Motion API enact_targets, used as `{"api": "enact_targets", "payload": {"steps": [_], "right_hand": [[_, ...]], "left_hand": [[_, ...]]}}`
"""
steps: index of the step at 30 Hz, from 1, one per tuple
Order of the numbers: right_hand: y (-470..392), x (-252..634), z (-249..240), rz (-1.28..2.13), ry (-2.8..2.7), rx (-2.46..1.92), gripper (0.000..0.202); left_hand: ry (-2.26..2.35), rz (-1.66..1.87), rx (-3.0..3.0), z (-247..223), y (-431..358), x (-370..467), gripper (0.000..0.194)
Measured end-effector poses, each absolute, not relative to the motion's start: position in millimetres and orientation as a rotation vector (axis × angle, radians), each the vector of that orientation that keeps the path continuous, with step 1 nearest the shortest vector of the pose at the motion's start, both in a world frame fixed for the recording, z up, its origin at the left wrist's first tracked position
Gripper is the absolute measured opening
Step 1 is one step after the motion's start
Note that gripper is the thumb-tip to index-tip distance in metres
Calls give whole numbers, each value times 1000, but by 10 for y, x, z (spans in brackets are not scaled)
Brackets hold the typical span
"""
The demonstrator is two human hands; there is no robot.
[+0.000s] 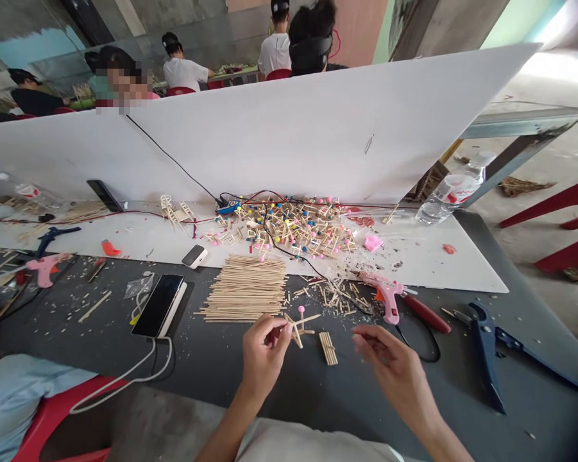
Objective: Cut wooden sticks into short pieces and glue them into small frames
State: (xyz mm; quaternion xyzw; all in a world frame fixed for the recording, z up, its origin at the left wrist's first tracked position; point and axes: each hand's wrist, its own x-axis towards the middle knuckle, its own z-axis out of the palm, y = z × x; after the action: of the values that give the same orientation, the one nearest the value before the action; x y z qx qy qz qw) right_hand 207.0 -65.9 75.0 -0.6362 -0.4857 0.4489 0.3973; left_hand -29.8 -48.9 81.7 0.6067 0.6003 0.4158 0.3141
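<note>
Between the thumb and fingers of my left hand (264, 353) is a small wooden stick figure (299, 327) with a pink ball on top, held just above the dark table. My right hand (392, 366) hovers to the right with its fingers apart and nothing visible in them. On the table between my hands lies a small bundle of short sticks (328, 348). Behind my left hand is a stack of long thin wooden sticks (245, 289). Past my right hand rests a pink glue gun (389, 296).
A heap of finished stick figures (293, 224) lies against the white board (269, 141). Blue cutters (485, 353) and a red-handled tool (428, 313) are at right, a water bottle (455, 192) behind. A phone (158, 306) with white cables lies left. A person's leg (24, 398) is beside me.
</note>
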Motion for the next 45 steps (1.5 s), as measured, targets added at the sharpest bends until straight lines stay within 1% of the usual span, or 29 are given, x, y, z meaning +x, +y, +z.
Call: {"api": "enact_targets", "payload": {"steps": [5, 13, 21, 25, 30, 37, 45], "right_hand": [[-498, 1721, 781, 1271, -1104, -1425, 40], [-521, 1592, 614, 1403, -1080, -1389, 45], [-485, 1571, 561, 1525, -878, -1234, 38], [-473, 1541, 575, 1491, -790, -1272, 37], [-445, 1521, 562, 1534, -877, -1277, 39], [-441, 1480, 570, 1567, -836, -1278, 36], [-438, 1477, 460, 1594, -831, -1258, 35]], "left_hand": [[1601, 1101, 1641, 859, -466, -272, 21], [1663, 1135, 1719, 797, -444, -239, 16], [1673, 1162, 1784, 717, -435, -228, 9], [1654, 1130, 1811, 691, -428, -203, 8], [1649, 1109, 1818, 674, -427, -180, 8], [1628, 1161, 1837, 665, -411, -177, 10], [1611, 1154, 1814, 645, -431, -182, 11]]}}
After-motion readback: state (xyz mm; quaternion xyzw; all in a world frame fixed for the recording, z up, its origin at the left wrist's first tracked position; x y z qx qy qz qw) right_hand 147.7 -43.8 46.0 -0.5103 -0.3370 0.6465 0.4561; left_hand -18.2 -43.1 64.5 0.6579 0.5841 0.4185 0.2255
